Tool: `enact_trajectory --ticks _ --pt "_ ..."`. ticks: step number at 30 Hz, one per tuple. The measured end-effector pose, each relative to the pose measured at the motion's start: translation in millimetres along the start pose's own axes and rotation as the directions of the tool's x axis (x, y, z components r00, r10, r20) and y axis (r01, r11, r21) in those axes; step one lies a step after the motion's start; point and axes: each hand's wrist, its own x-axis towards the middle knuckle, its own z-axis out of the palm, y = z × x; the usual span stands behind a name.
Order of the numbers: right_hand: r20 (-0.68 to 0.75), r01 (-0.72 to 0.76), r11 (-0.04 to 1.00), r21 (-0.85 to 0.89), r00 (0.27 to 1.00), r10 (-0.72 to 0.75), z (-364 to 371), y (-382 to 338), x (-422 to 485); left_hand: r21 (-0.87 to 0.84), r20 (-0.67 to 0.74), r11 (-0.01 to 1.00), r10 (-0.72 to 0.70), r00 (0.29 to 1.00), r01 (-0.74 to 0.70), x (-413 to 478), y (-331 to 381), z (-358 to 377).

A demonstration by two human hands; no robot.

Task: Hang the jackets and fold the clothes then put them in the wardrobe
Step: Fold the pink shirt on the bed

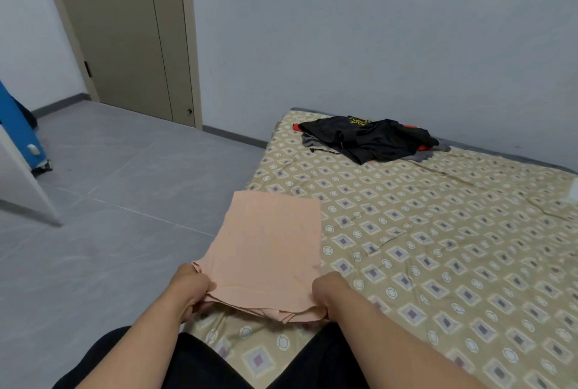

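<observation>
Your left hand (192,290) and right hand (328,290) each pinch a near corner of the folded peach cloth (272,244), with your fingers (202,305) curled round its layered edge. The cloth stretches away from you across the near left edge of the bed (453,248). A dark clothes pile (369,138) lies on the far end, well apart.

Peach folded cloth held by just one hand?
No, the left hand and right hand each grip the near edge of the peach folded cloth.
</observation>
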Motion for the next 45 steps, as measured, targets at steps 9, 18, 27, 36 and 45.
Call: enact_trajectory --ticks 9,18,27,36,45 --pt "0.022 0.024 0.585 0.811 0.997 -0.072 -11.8 11.4 -42.3 -0.231 -0.063 0.923 0.301 0.951 -0.308 -36.8 16.8 -19.3" --pt "-0.224 0.367 0.576 0.73 0.925 -0.306 -21.6 34.2 -65.4 -0.309 0.155 0.867 0.451 0.879 -0.391 -63.7 10.6 -57.3" --pt "-0.287 0.282 0.629 0.724 0.953 -0.096 -22.7 19.8 -65.6 -0.195 -0.011 0.818 0.549 0.836 -0.541 -47.5 14.1 -55.7" --pt "-0.042 -0.039 0.938 0.344 0.998 0.056 -0.2 14.5 -4.0 0.001 0.131 0.928 0.368 0.92 -0.372 -7.1 -1.7 -37.0" --pt "0.079 -0.341 0.739 0.581 0.927 0.367 2.3 16.3 43.0 0.301 0.203 0.905 0.247 0.948 -0.3 18.1 0.7 -8.3"
